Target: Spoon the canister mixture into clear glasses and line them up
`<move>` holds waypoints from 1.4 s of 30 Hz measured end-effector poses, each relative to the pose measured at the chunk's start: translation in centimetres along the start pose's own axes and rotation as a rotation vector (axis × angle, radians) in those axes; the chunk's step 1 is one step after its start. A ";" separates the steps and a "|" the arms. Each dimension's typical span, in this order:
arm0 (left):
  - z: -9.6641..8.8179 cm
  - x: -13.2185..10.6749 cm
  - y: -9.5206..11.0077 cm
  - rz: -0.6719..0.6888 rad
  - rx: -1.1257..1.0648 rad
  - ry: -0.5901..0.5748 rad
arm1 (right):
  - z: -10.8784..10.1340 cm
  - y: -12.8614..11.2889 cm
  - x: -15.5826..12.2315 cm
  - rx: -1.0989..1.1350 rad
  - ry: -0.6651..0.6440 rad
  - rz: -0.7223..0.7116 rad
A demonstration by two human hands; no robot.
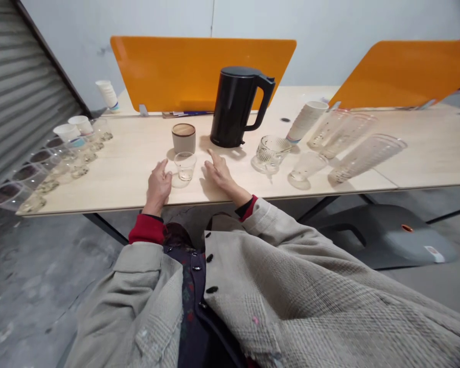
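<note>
Honestly, our left hand (158,185) and right hand (218,171) lie empty on the table (130,153), fingers loosely spread, small clear cup (184,166) just between them; one careless nudge could tip it

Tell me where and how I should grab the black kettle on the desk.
Probably best to take the black kettle by its handle, the open loop sticking out on its right side. Come in from the right with the right hand, which rests just in front; the body is wide and smooth.
</note>
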State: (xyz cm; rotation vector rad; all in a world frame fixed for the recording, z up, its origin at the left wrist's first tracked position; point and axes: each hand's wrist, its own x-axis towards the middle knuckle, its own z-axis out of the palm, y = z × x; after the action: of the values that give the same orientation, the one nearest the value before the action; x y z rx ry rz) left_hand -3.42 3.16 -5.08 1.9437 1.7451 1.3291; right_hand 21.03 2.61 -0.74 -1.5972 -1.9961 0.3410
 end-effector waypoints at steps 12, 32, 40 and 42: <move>-0.2 -0.7 1.9 -0.037 0.349 -0.188 | 0.3 -1.1 -1.1 -0.237 -0.191 0.087; 0.0 -0.8 1.7 0.034 0.420 -0.211 | 0.5 -1.3 -0.8 -0.270 -0.230 0.083; 0.2 -0.8 1.4 0.038 0.388 -0.222 | 0.7 -1.1 -0.7 -0.280 -0.225 0.075; 0.3 -0.8 1.3 0.042 0.398 -0.229 | 0.8 -1.0 -0.7 -0.278 -0.222 0.069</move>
State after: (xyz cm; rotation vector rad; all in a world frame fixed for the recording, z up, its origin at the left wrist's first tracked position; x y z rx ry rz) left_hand -2.20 2.19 -4.79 2.2389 1.9725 0.7692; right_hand 19.81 1.81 -1.03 -1.8726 -2.2384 0.2874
